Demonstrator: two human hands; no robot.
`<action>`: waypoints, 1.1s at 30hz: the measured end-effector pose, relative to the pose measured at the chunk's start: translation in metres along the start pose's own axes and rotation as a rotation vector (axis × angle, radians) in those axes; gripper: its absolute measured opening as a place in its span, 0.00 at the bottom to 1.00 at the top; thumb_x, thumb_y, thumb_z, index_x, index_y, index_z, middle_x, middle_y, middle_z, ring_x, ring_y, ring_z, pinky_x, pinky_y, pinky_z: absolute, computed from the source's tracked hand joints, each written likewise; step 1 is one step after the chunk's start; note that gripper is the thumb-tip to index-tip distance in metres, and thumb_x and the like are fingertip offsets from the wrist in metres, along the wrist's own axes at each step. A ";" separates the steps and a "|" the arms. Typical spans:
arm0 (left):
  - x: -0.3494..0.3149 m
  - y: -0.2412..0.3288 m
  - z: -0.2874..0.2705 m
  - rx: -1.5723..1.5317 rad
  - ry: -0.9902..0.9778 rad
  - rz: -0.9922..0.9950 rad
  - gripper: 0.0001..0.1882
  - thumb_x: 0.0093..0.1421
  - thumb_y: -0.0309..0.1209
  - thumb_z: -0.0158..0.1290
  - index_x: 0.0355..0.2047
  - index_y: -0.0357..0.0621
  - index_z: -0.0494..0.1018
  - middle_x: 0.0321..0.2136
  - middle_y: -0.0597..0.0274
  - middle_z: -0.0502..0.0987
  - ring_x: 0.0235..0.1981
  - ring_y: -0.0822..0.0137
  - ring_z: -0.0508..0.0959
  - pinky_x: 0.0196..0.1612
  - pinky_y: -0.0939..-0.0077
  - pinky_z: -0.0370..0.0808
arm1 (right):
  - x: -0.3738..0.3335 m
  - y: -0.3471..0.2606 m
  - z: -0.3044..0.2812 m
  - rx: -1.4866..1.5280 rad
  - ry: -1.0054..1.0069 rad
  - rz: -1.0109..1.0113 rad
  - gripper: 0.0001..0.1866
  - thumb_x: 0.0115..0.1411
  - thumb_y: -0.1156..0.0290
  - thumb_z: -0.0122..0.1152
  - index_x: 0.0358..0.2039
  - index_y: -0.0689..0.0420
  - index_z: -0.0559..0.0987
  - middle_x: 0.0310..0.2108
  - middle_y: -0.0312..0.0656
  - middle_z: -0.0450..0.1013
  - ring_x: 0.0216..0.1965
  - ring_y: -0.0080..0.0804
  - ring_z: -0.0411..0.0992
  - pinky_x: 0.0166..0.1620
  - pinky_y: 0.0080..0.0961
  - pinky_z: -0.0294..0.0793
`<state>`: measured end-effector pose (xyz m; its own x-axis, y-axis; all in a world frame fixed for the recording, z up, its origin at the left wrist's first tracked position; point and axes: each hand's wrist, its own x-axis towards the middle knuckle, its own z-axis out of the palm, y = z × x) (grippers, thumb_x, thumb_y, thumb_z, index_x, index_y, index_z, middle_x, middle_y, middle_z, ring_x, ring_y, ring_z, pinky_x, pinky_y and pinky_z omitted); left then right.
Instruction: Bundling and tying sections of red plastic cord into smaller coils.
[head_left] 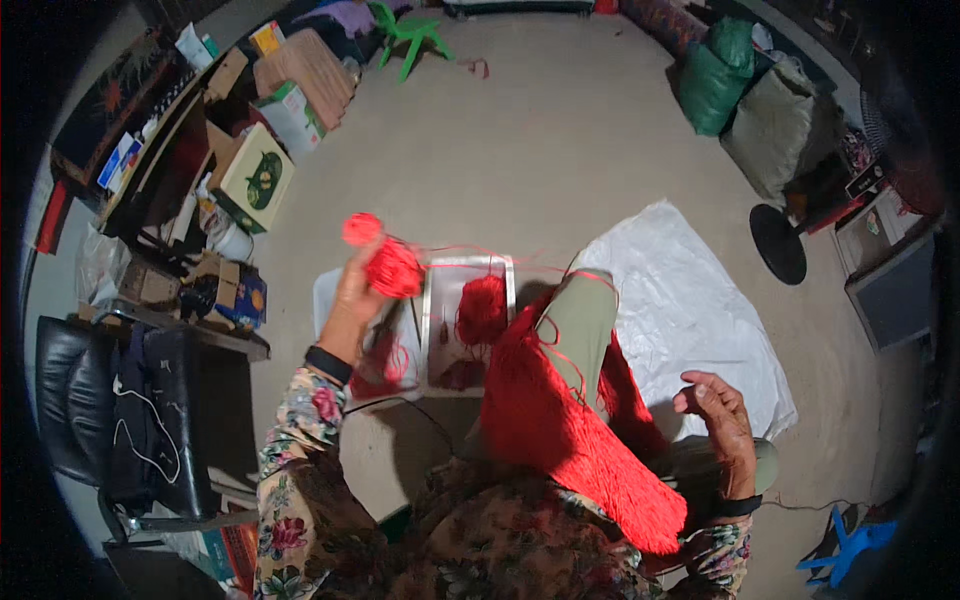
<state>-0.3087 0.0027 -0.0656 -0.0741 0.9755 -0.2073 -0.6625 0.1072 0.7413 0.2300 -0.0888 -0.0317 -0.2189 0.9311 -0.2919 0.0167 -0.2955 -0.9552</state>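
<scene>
My left hand (352,292) is raised over the trays, its fingers closed around a wound bundle of red yarn (396,270). A thin red strand trails from this bundle to the right, across to my knee (580,320), where loops of it lie. A thick skein of red yarn (570,425) drapes over my lap and around the knee. Off to the right, my right hand (722,420) hovers beside a white plastic sheet (690,290). Its fingers are loosely bent and apart, with nothing visible in them.
On the floor ahead, a metal tray (433,350) holds a red yarn ball (482,310); a pale tray (325,300) beside it contains more red yarn. A black chair (80,420) and boxes line the left. A round black base (778,245) and sacks (718,75) stand right.
</scene>
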 end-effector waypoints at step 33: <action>-0.110 0.055 0.001 0.296 -0.081 -0.066 0.20 0.63 0.42 0.52 0.27 0.33 0.71 0.17 0.47 0.75 0.19 0.55 0.79 0.35 0.59 0.81 | 0.019 -0.001 0.025 -0.142 -0.093 0.106 0.18 0.65 0.63 0.57 0.49 0.63 0.75 0.31 0.38 0.77 0.31 0.23 0.73 0.41 0.21 0.72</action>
<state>-0.3362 -0.0984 -0.0015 0.0289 0.9755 -0.2181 -0.4174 0.2101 0.8841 0.2018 -0.0756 -0.0348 -0.2973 0.8707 -0.3918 0.1809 -0.3515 -0.9185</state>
